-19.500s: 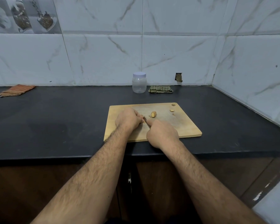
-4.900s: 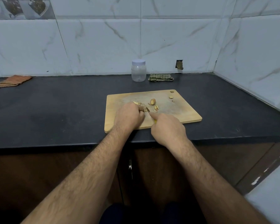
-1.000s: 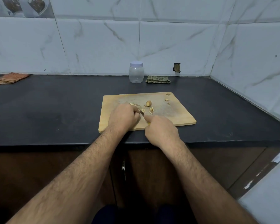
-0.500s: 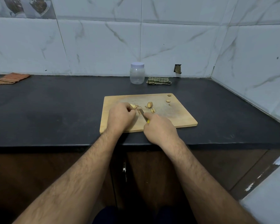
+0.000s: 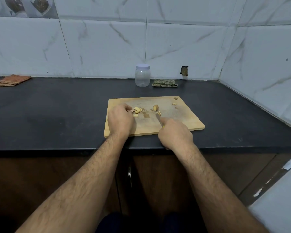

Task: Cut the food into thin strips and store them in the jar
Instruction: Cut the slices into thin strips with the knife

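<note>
Ginger slices (image 5: 136,110) lie at the curled left hand's (image 5: 120,121) fingertips; right hand (image 5: 175,134) grips the knife (image 5: 158,118).

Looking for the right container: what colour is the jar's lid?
Pale lilac-white, on the clear jar; the head view shows it.

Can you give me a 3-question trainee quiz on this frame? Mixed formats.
1. True or false: the jar has its lid on.
2. The right hand holds: A) a peeler B) the knife C) nothing.
3. Fill in: the cut slices lie on the cutting board beside the ___ hand.

Key
1. True; the jar looks empty and stands at the wall beside the green cloth.
2. B; the blade points toward the uncut chunk.
3. Left.
</note>
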